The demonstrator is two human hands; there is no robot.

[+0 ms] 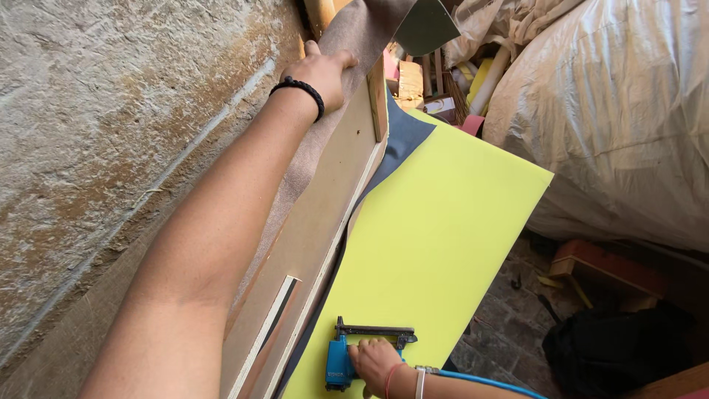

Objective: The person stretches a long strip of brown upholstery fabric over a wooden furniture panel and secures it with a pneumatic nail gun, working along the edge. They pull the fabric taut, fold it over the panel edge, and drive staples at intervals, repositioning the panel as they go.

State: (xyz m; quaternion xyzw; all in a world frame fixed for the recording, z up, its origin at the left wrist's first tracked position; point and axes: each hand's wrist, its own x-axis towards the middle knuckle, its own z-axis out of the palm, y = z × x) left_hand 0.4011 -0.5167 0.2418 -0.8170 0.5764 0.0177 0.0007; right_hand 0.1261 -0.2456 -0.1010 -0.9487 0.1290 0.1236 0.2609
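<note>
Blue is the colour to watch: a blue staple gun [348, 357] sits under the right hand [374, 360], fingers curled round its body, with its dark nose bar just beyond the knuckles, lying across the yellow foam sheet [443, 222]. A blue air hose [487, 382] trails away behind the wrist. Up ahead, well apart from that hand, the left hand [323, 74] stretches out at full reach, fingers pressed together over the edge of the brown fabric [354, 29], holding it against the far end of the wooden board [325, 214]. The board's long axis runs from beside the right hand straight up to the left one, with the foam on its right and the rough plaster wall [111, 133] on its left. So the right hand is nearer the board's close end. Whether the gun's nose touches the board's edge, I can't quite tell from here.
</note>
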